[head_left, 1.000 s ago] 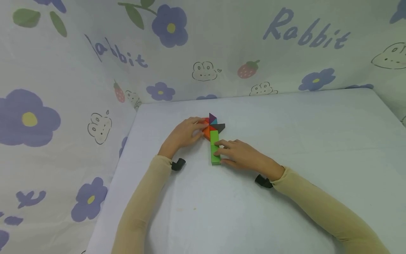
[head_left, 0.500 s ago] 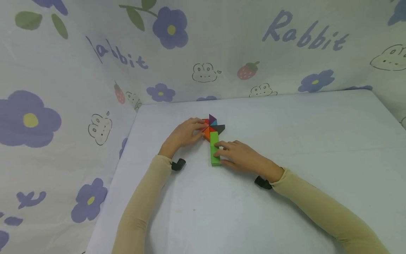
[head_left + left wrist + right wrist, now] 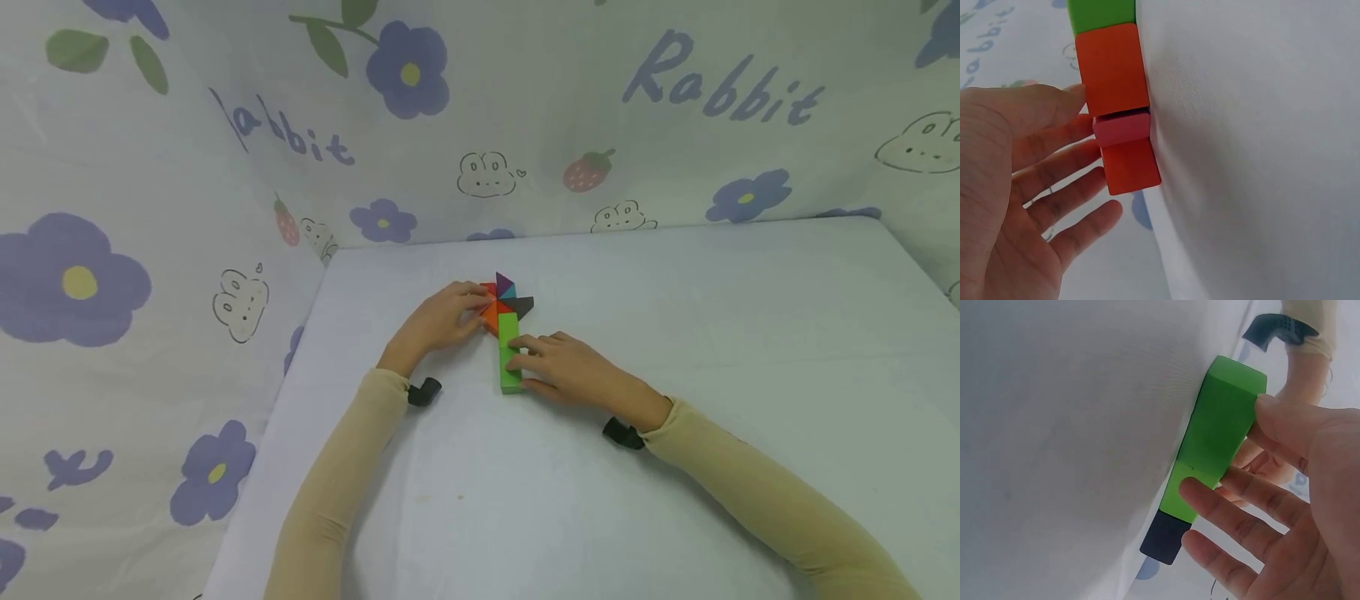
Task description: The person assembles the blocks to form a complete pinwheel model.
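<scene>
A pinwheel of small wedge blocks lies on the white table, with a purple wedge at the top and a dark grey block on the right. Two green blocks run end to end from it toward the front. My left hand rests against the pinwheel's left side. Its thumb and fingertips meet the orange block and the pinkish-red block, covering part of that side. My right hand touches the green row from the right, fingertips over its top, thumb by the front end.
White cloth covers the table. A printed curtain with flowers and rabbits stands along the back and left edges. Black wrist cameras sit under both forearms, close over the cloth.
</scene>
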Demonstrator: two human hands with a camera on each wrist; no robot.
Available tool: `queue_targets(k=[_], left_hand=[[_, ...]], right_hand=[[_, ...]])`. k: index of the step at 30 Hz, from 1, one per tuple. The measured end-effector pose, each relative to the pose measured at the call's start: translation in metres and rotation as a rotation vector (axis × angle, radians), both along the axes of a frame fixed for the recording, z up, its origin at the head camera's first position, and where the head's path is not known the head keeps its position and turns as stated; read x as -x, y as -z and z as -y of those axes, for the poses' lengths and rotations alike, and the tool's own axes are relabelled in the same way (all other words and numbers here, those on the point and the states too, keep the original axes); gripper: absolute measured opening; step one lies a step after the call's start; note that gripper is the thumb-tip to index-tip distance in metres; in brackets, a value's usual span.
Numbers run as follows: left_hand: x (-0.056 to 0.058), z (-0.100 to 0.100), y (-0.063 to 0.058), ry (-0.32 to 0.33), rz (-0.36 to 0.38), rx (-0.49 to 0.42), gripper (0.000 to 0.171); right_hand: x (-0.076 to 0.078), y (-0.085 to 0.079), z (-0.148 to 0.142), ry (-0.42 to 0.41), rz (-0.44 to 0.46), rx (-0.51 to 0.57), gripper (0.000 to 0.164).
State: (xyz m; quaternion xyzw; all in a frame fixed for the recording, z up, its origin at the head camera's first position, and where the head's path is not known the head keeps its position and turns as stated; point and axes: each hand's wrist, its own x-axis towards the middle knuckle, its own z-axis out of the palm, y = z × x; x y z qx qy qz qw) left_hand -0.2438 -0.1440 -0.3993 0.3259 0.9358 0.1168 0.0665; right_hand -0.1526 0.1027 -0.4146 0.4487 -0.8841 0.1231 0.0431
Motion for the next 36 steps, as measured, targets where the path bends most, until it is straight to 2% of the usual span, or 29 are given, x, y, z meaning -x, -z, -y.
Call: queue_targets(k=[13,23,31,36], left_hand=[[-0.001,-0.003,0.004,0.013,-0.032,-0.031,0.041],[0.0,-0.003,0.006,0.021,-0.049,-0.032,0.041],[-0.012,0.0,-0.003,-0.029,-0.083,-0.059,0.039],[-0.017,0.003,-0.004,-0.044,-0.115,-0.056,0.039]], right_hand=[[0.001,0.002,-0.004,0.011,0.025,-0.01,0.026],[0.001,0.001,-0.005,0.0,0.004,0.004,0.026],[0.003,0.001,-0.006,-0.004,-0.004,0.018,0.03],[0.005,0.002,-0.013,0.033,0.012,0.028,0.038]])
